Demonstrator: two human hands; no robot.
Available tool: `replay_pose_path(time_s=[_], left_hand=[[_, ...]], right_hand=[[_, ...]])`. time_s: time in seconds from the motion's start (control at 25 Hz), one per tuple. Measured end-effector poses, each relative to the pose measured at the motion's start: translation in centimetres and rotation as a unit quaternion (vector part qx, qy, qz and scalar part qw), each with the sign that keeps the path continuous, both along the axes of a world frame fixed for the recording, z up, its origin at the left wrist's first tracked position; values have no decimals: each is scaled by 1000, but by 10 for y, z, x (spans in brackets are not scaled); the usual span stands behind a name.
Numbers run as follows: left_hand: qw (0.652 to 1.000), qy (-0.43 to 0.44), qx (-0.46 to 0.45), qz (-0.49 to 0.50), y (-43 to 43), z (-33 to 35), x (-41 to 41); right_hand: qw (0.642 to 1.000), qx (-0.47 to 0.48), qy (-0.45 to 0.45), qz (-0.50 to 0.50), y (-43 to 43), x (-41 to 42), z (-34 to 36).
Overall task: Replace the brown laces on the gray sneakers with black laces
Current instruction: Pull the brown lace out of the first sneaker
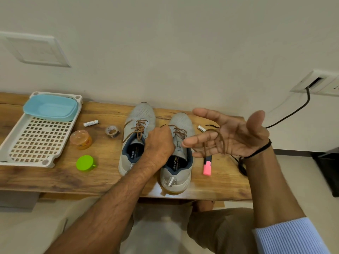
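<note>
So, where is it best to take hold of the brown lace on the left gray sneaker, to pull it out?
Probably at its loose end, which hangs free down the left side of the left gray mesh sneaker. Pinch the thin brown lace there, coming from the left: that end is outside the eyelets, and the left hand crowds the shoe's right side.

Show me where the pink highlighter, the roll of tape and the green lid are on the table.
pink highlighter (207,169): head view, on its pink cap.
roll of tape (113,135): head view, on the roll's near side wall.
green lid (84,162): head view, on the middle of its top.
</note>
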State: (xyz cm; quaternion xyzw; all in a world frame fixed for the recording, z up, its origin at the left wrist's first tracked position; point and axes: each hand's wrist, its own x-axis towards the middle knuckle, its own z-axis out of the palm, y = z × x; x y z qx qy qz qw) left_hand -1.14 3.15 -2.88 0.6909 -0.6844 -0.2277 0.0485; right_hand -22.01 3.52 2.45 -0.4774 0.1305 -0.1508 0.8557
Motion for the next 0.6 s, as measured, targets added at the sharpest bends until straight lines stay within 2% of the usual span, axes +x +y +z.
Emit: replay_pose_path(time_s=[0.16, 0.28, 0.36, 0.44, 0.52, 0.6], left_hand=[[1000, 4, 7, -2, -1, 3, 1], [1000, 13, 8, 0, 1, 5, 2], [1000, 11, 5, 0, 2, 6, 3], [1000, 11, 2, -1, 3, 8, 3], [1000, 10, 2, -2, 4, 10, 2], [1000, 11, 5, -2, 4, 11, 2]], right_hand=[[996, -82, 34, -8, 5, -9, 1], [993, -36, 56, -93, 7, -10, 1], [980, -2, 93, -176, 4, -3, -2], [963, -10, 140, -231, -2, 7, -11], [954, -22, 181, -239, -6, 17, -15], [948, 16, 205, -242, -10, 23, -15]])
